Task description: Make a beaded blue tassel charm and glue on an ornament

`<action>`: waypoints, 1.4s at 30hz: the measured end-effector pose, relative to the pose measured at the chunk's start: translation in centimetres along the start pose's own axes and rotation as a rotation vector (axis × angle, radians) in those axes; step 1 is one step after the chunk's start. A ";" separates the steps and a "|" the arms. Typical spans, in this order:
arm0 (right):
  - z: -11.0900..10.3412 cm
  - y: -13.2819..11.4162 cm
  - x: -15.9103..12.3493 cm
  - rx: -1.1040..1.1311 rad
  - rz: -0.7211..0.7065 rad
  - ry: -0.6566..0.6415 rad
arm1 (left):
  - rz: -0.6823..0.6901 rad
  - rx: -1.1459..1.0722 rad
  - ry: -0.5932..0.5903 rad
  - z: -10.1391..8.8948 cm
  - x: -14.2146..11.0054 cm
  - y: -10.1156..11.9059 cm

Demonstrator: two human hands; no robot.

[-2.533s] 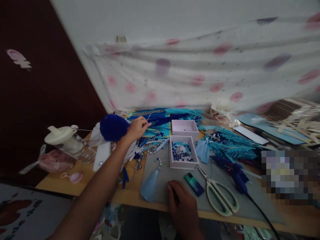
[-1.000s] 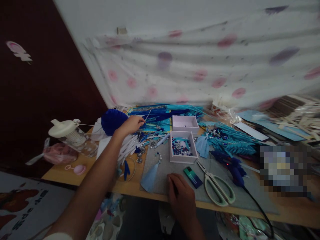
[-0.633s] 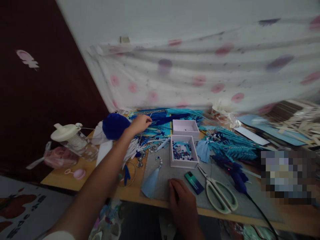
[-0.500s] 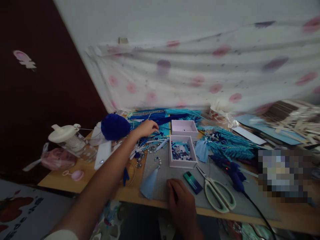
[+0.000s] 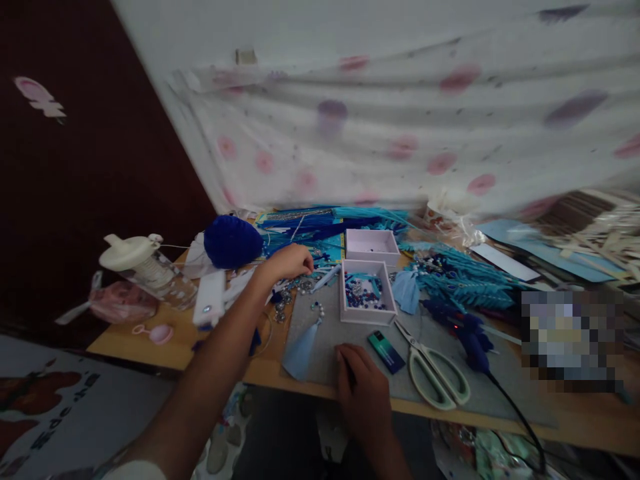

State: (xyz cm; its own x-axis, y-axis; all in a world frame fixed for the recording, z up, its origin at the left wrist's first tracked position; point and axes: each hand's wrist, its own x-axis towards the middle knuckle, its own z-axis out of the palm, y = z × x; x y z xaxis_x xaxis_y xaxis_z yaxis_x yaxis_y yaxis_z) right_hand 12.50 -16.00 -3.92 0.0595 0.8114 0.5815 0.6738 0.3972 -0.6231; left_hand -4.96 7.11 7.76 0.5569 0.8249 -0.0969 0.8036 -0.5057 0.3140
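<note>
My left hand (image 5: 293, 261) reaches over a cluttered patch of metal charms and beads (image 5: 286, 300), left of the white bead box. Its fingers bend downward and are drawn together; anything between them is hidden. My right hand (image 5: 364, 383) rests loosely curled at the front edge of the grey mat (image 5: 330, 333), and I cannot make out anything inside it. A pale blue tassel (image 5: 303, 353) with a beaded top lies left of that hand. Blue and red beads are spread in the near white box (image 5: 369, 321). To the right lies a green-and-blue rectangular item (image 5: 386, 352).
White-handled scissors (image 5: 437, 373) and a blue glue gun (image 5: 470, 337) with a cord lie on the right. A second white box (image 5: 373, 247), turquoise trim (image 5: 470, 277) and a dark blue plush ball (image 5: 233, 241) stand behind. A lidded clear jar (image 5: 150, 270) is at the left.
The camera view has shifted a little, so the table sits slightly higher. My left hand stays over the charms with its fingers still bent down. My right hand keeps its curled pose.
</note>
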 end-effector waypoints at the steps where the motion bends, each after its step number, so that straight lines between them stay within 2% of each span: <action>1: 0.0 0.0 0.0 -0.002 0.002 -0.002 | -0.015 0.008 0.017 -0.1 -0.6 -0.2; 7: 0.1 0.1 -0.2 0.005 0.000 -0.006 | -0.151 0.103 0.286 -1.3 -4.2 -3.0; 11: 0.1 0.2 -0.2 0.004 -0.002 0.002 | -0.222 0.117 0.260 -1.8 -5.4 -5.1; 16: 0.0 0.2 -0.2 -0.001 -0.005 -0.007 | -0.162 0.109 0.210 -0.3 -5.5 -6.3; 22: 0.0 0.3 -0.1 -0.030 -0.015 -0.011 | -0.098 0.162 0.211 1.7 -4.8 -5.8; 29: 0.1 0.2 -0.3 -0.022 -0.001 -0.027 | -0.092 0.211 0.230 2.3 -4.8 -4.6; 42: 0.1 0.3 -0.3 -0.026 -0.014 -0.025 | -0.064 0.125 0.241 -0.1 -5.5 -4.2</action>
State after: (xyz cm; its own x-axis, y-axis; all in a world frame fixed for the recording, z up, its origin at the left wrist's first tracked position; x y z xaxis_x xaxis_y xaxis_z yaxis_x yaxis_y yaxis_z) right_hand 12.62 -16.07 -4.30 0.0321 0.8164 0.5767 0.6931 0.3975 -0.6013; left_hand -11.44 4.77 7.05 0.4505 0.8847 0.1196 0.8633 -0.4658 0.1940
